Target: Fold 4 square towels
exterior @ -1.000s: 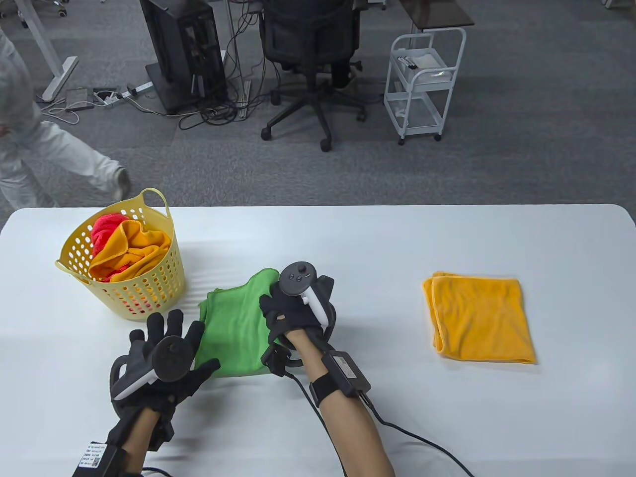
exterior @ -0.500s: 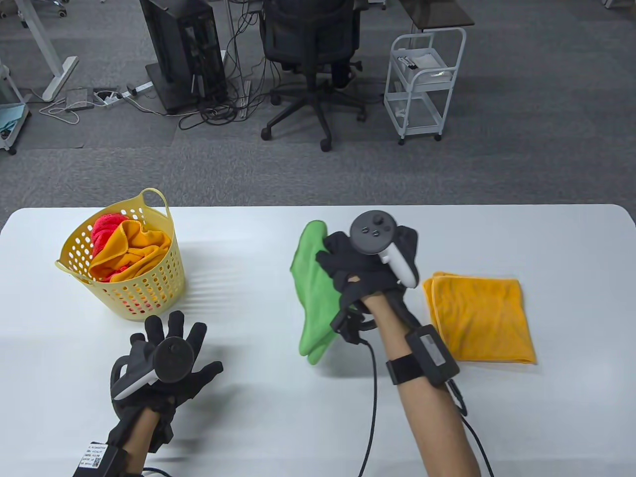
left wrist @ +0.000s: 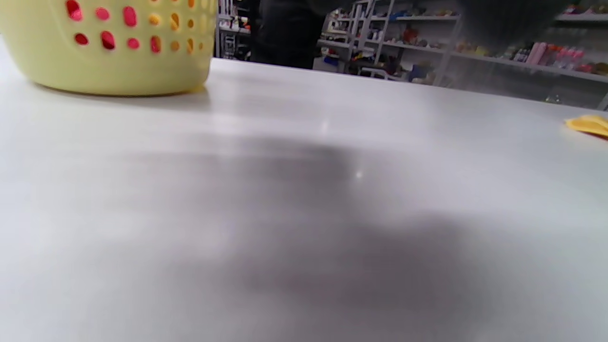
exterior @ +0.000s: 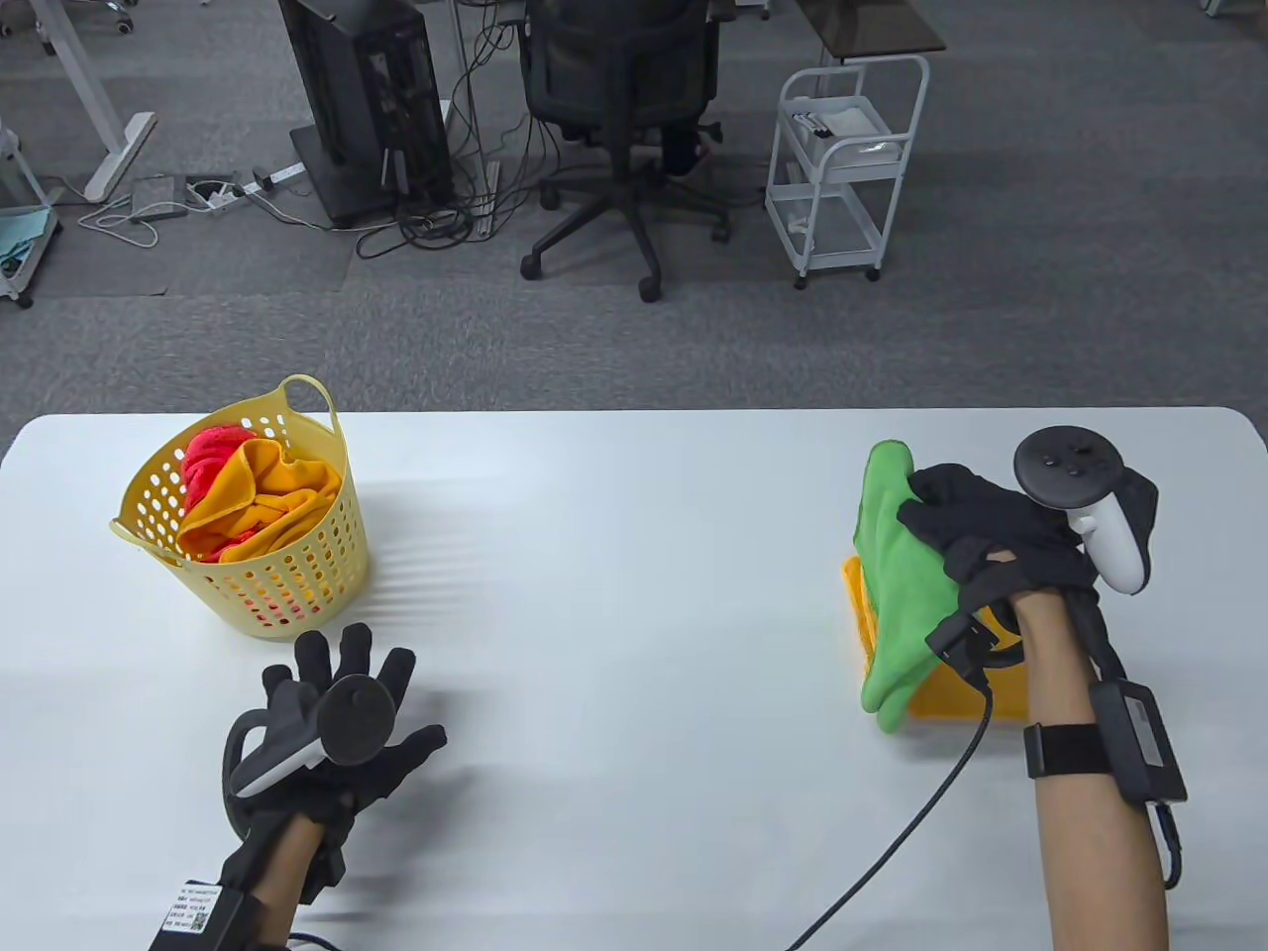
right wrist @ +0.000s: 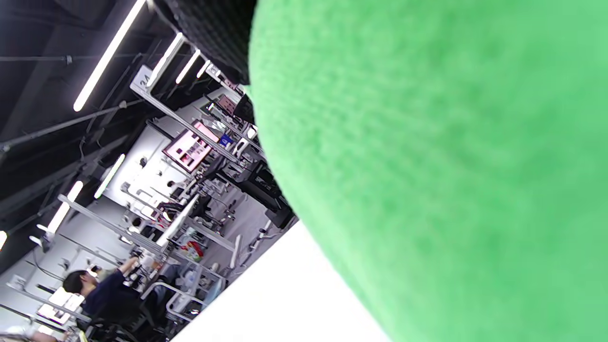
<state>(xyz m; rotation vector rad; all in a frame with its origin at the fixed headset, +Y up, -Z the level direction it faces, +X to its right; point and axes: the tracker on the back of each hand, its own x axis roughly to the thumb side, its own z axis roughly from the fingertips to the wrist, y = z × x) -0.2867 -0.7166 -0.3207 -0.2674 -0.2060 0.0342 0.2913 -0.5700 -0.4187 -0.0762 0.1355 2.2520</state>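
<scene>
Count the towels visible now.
4: green towel held by the right hand over the folded orange towel; red towel and orange one in the basket, maybe more beneath.

This is an office or lab workspace set up for recording. A white surface [exterior: 634, 515] stands on grey carpet [exterior: 1040, 297]. Beyond it are a black swivel office chair [exterior: 624, 109], a dark computer tower [exterior: 362, 99] with a tangle of cables [exterior: 436, 223] and a power strip [exterior: 233, 193] on the floor, a white rolling cart [exterior: 847, 163], and the leg of another desk [exterior: 99, 109]. The right wrist view shows long ceiling strip lights [right wrist: 109, 54], metal racks [right wrist: 156, 95] with screens, and a person [right wrist: 95, 289] working at a bench. The left wrist view shows shelves [left wrist: 427, 42] stocked with small goods.
</scene>
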